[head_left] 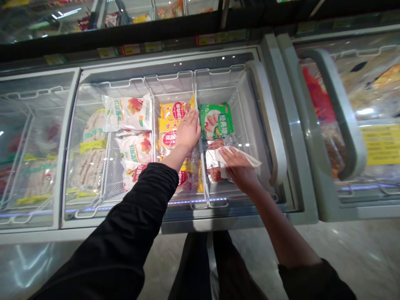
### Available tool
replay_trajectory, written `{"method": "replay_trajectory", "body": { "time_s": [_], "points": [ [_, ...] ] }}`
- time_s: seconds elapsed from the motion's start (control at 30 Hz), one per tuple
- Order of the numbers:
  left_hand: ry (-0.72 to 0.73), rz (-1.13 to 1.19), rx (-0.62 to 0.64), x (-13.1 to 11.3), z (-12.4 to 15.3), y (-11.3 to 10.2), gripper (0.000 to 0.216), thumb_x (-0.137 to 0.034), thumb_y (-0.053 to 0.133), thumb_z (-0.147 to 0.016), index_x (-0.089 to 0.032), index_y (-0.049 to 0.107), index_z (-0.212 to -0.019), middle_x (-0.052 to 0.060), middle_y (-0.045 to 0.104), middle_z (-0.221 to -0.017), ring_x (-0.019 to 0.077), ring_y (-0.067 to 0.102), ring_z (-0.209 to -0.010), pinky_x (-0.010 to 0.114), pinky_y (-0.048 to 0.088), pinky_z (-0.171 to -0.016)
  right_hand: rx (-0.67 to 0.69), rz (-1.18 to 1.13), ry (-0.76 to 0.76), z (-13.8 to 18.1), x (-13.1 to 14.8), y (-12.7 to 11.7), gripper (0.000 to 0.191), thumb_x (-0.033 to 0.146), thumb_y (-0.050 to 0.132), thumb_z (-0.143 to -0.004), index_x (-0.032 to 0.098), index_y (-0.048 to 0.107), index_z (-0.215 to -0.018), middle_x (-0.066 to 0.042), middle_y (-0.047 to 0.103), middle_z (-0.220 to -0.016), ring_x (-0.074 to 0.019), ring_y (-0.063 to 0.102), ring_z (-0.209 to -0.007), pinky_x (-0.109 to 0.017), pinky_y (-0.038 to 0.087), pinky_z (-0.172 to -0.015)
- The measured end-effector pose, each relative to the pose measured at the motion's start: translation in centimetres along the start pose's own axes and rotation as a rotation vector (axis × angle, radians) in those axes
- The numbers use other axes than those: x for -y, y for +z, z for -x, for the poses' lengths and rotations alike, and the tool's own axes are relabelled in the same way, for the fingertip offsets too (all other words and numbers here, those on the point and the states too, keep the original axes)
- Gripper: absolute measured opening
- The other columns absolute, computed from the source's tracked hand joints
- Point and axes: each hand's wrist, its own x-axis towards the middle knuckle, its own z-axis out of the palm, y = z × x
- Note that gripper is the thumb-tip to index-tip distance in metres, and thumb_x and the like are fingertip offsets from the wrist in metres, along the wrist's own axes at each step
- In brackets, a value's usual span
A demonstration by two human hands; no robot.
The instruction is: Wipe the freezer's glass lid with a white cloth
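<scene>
My left hand (188, 130) lies flat, fingers stretched out, on what looks like the glass lid (246, 139) of a chest freezer, above yellow-and-red food packets (168, 111). To its right, my right hand (240, 170) presses a white cloth (252, 160) against the glass; part of the cloth sticks out beyond the fingers. Under the glass, a green food packet (217, 121) lies just beyond the cloth. A dark, shiny packet (214, 174) is partly covered by the cloth and my right hand. A curved grey handle (269, 125) runs along the lid's right side.
White wire baskets (173, 77) inside the freezer hold white packets (129, 111) and pale bagged food (90, 164). Another freezer with a curved handle (339, 112) and a yellow sign (381, 143) stands at the right. Price tags (130, 49) line the shelf edge behind.
</scene>
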Motion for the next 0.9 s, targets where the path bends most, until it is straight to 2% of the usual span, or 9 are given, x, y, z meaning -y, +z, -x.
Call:
{"method": "replay_trajectory", "body": {
  "time_s": [0.07, 0.13, 0.27, 0.33, 0.4, 0.57, 0.63, 0.8, 0.9],
  "points": [
    [-0.006, 0.003, 0.005, -0.1, 0.0, 0.0, 0.059, -0.015, 0.044, -0.103, -0.015, 0.054, -0.161, 0.013, 0.053, -0.17, 0.0278, 0.043, -0.163, 0.053, 0.034, -0.138, -0.053, 0.026, 0.102, -0.7, 0.7, 0.5, 0.058, 0.021, 0.04, -0.11, 0.018, 0.05, -0.166, -0.011, 0.055, -0.168, -0.0344, 0.045, -0.161, -0.059, 0.042, -0.128],
    [-0.007, 0.016, 0.006, -0.2, 0.0, 0.0, 0.059, -0.015, 0.043, -0.103, -0.014, 0.054, -0.161, 0.014, 0.052, -0.17, 0.0287, 0.043, -0.163, 0.055, 0.034, -0.138, -0.066, 0.025, 0.134, -1.3, 2.1, 1.0, 0.06, 0.019, 0.041, -0.108, 0.02, 0.048, -0.168, -0.01, 0.055, -0.169, -0.0355, 0.045, -0.161, -0.061, 0.043, -0.127],
    [0.001, 0.049, -0.007, 0.1, -0.1, 0.1, 0.059, -0.016, 0.045, -0.103, -0.017, 0.054, -0.162, 0.013, 0.053, -0.17, 0.0293, 0.043, -0.163, 0.058, 0.033, -0.138, 0.028, -0.021, -0.012, -0.7, 3.8, 1.1, 0.065, 0.017, 0.046, -0.107, 0.025, 0.044, -0.171, -0.008, 0.053, -0.17, -0.0339, 0.043, -0.162, -0.059, 0.042, -0.129],
    [0.008, 0.06, -0.01, 0.3, -0.2, 0.2, 0.059, -0.016, 0.045, -0.103, -0.018, 0.054, -0.162, 0.012, 0.053, -0.17, 0.029, 0.043, -0.163, 0.057, 0.032, -0.138, 0.069, -0.043, -0.086, 0.6, 3.4, 0.7, 0.063, 0.019, 0.046, -0.109, 0.026, 0.043, -0.171, -0.006, 0.053, -0.171, -0.0317, 0.042, -0.163, -0.056, 0.042, -0.13],
    [0.015, 0.055, -0.008, 0.5, -0.3, 0.4, 0.06, -0.016, 0.045, -0.103, -0.017, 0.053, -0.162, 0.012, 0.052, -0.171, 0.0283, 0.041, -0.164, 0.055, 0.031, -0.138, 0.076, -0.046, -0.091, 1.7, 2.6, 0.5, 0.06, 0.021, 0.044, -0.111, 0.025, 0.045, -0.17, -0.005, 0.053, -0.171, -0.03, 0.042, -0.163, -0.053, 0.042, -0.13],
    [0.009, -0.006, -0.003, 0.4, 0.0, 0.5, 0.058, -0.016, 0.045, -0.104, -0.014, 0.055, -0.161, 0.012, 0.051, -0.172, 0.0255, 0.041, -0.164, 0.045, 0.03, -0.139, 0.006, 0.023, 0.187, 1.4, 2.0, 1.8, 0.059, 0.022, 0.038, -0.111, 0.019, 0.046, -0.17, -0.007, 0.046, -0.175, -0.0306, 0.037, -0.166, -0.053, 0.033, -0.134],
    [0.0, -0.012, -0.001, 0.3, 0.1, 0.4, 0.058, -0.016, 0.045, -0.104, -0.014, 0.055, -0.161, 0.012, 0.051, -0.172, 0.0259, 0.042, -0.164, 0.045, 0.03, -0.139, 0.007, 0.029, 0.226, 0.8, 2.6, 2.6, 0.062, 0.023, 0.038, -0.111, 0.021, 0.042, -0.172, -0.004, 0.043, -0.177, -0.0303, 0.033, -0.167, -0.054, 0.031, -0.135],
    [-0.021, -0.009, 0.033, -0.1, 0.4, 0.4, 0.06, -0.017, 0.048, -0.103, -0.013, 0.054, -0.163, 0.014, 0.048, -0.173, 0.0284, 0.039, -0.165, 0.046, 0.028, -0.139, 0.09, -0.008, 0.013, 1.6, 3.1, 2.7, 0.063, 0.025, 0.038, -0.112, 0.027, 0.036, -0.175, 0.0, 0.039, -0.179, -0.0259, 0.028, -0.169, -0.05, 0.028, -0.137],
    [-0.04, -0.039, 0.043, -0.6, 1.4, 0.8, 0.063, -0.017, 0.045, -0.104, -0.011, 0.048, -0.166, 0.015, 0.044, -0.176, 0.0275, 0.034, -0.168, 0.046, 0.025, -0.14, 0.102, -0.027, 0.026, 2.5, 2.9, 2.2, 0.062, 0.025, 0.038, -0.112, 0.026, 0.039, -0.174, -0.001, 0.041, -0.179, -0.0254, 0.03, -0.169, -0.049, 0.029, -0.137]
  ]
}}
